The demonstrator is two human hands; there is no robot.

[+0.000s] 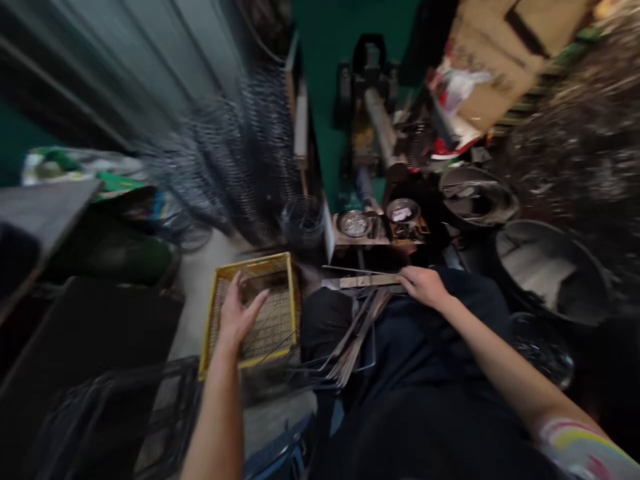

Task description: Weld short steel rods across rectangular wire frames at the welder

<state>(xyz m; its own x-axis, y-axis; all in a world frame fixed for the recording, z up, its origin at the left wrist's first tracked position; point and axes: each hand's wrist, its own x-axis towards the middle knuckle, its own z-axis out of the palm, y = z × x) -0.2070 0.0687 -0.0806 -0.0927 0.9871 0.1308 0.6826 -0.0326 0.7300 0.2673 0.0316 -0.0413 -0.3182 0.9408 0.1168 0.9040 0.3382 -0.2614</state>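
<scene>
My left hand (239, 312) is over a yellow plastic crate (291, 303), its thumb and fingers spread, with nothing seen in it. My right hand (424, 287) is closed at the end of a thin metal rod (350, 269), which points left above my lap. Just below the rod, a flat pale bar (367, 281) lies across my thighs and reaches to the right fingers; whether they grip it too I cannot tell. A bundle of bent metal wires (353, 340) rests on my lap between the crate and my right hand.
Ahead stands a machine (370, 127) with a small shelf (350, 240) holding a round dish of small metal parts (355, 224) and a second dish (403, 212). Large round tubs (550, 267) sit at right. Stacked wire coils (240, 153) and a dark frame (120, 407) are at left.
</scene>
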